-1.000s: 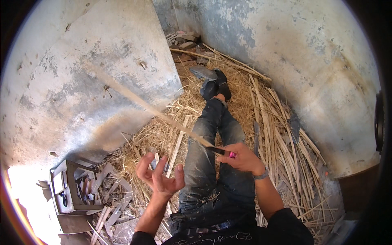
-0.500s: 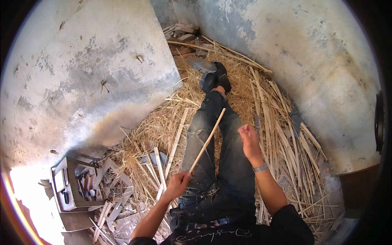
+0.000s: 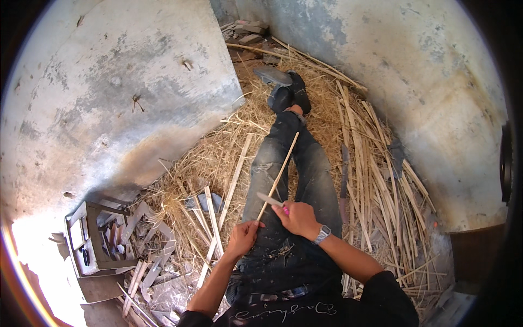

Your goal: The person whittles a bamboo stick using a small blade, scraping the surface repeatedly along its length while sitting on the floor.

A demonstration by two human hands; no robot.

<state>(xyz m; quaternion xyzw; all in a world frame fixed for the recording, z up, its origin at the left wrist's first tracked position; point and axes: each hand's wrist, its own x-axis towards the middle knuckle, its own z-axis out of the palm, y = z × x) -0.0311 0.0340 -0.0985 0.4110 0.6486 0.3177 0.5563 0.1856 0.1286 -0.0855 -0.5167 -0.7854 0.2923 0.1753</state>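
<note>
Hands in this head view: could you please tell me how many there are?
2: the left hand grips the lower end of a thin stick over the lap; the right hand, beside it, holds a knife against that stick.

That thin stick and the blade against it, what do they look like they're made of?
The stick: probably split bamboo or cane, pale tan, matte, straight, like the strips littering the floor. The blade: likely bare metal, flat, light grey with a dull sheen; handle hidden in the right hand.

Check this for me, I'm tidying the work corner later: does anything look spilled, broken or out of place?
Yes. Shavings and split strips litter the floor around the legs, and scrap wood spills beside the small crate. The left hand holds a thin stick; the right hand holds a knife.
</note>
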